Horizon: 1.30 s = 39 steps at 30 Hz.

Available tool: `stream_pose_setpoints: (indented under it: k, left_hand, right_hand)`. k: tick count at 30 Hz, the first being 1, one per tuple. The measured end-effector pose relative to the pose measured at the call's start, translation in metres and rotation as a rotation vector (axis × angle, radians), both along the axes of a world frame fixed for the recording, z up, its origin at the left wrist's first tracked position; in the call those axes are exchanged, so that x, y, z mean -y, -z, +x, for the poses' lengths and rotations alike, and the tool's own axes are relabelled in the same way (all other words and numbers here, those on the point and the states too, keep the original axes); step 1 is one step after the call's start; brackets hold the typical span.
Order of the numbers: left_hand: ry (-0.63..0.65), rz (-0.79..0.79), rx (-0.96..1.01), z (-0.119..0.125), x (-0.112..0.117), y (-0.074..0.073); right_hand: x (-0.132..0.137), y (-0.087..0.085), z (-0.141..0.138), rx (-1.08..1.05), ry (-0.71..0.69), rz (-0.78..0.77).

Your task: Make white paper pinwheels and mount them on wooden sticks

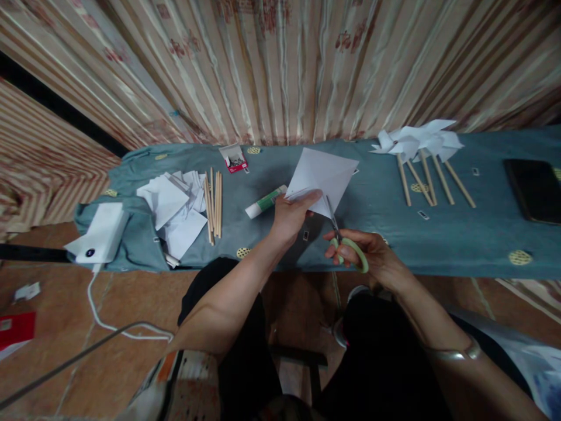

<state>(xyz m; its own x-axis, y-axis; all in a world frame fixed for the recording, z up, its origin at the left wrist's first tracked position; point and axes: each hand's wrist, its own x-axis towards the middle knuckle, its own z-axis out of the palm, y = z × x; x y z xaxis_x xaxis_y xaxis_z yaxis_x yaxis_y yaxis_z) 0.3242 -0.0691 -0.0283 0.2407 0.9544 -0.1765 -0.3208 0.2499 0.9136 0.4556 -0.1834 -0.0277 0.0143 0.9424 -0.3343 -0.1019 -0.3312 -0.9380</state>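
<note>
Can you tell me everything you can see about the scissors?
The scissors have pale green, plastic-looking handles and slim, grey, metal-looking blades. The right hand grips the handles, near the table's front edge. The blades point forward and slightly left, with one lying over the paper near its lower corner. I can't tell how wide they're open.

At the centre of the frame, the sheet (326, 169) is smooth, matt white paper; the scissors (337, 235) below it pair shiny metal blades with smooth green plastic handles. The sticks (218, 204) left of centre are bare, matt wood. The cloth (460, 251) looks soft and matt, the curtain (284, 76) across the top pleated fabric with a faint sheen, the bracelet (453, 355) at lower right polished metal.
</note>
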Motion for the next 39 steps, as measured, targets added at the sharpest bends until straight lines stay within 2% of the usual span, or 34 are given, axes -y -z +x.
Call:
stream_pose_setpoints:
  k: [11, 19, 31, 39]
  left_hand:
    - [0.002, 0.005, -0.027, -0.0007, 0.0002, -0.0009]
    - [-0.006, -0.012, -0.051, -0.0008, 0.0006, -0.0025]
    - [-0.005, -0.014, -0.037, -0.0012, -0.0005, 0.0000]
    - [-0.007, 0.003, -0.026, -0.0015, -0.0002, 0.0003]
  right_hand:
    - [-0.0002, -0.0001, 0.0016, 0.018, -0.030, 0.024]
    - [-0.0001, 0.0004, 0.0001, -0.002, 0.007, 0.018]
    - [-0.0011, -0.0022, 0.0005, -0.012, 0.004, -0.034]
    - [-0.0011, 0.0011, 0.0002, 0.018, 0.015, 0.015]
